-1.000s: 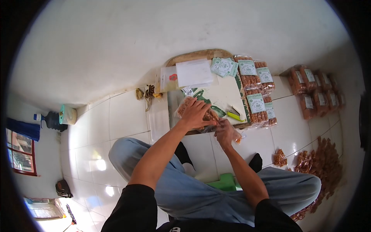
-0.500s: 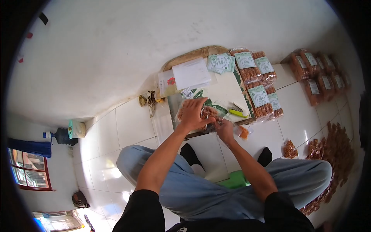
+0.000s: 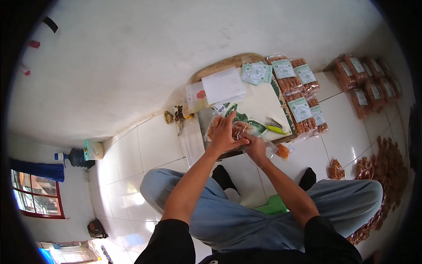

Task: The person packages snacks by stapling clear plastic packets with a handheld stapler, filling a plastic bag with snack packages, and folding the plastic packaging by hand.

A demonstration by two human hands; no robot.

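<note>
A clear plastic bag of brown snack pieces [image 3: 240,129] lies at the front of a low board-topped table [image 3: 259,103]. My left hand [image 3: 223,137] rests on the bag with its fingers spread and thumb stretched towards the right. At the bag's right end, my right hand [image 3: 256,148] has its fingers closed on the plastic; they partly hide that end. A lime-green stapler [image 3: 277,129] lies on the table just right of the bag. Behind are a stack of white sheets [image 3: 223,85] and several green-and-white printed labels [image 3: 258,72].
Labelled packs of brown snacks [image 3: 300,110] stand against the table's right side, with more packs [image 3: 369,99] farther right. Small filled bags [image 3: 336,170] and a brown heap [image 3: 389,169] lie on the tiled floor. A green object [image 3: 274,205] sits between my legs.
The whole view has shifted slightly right. My left thumb has come closer to my right hand, and both hands stay on the bag.
</note>
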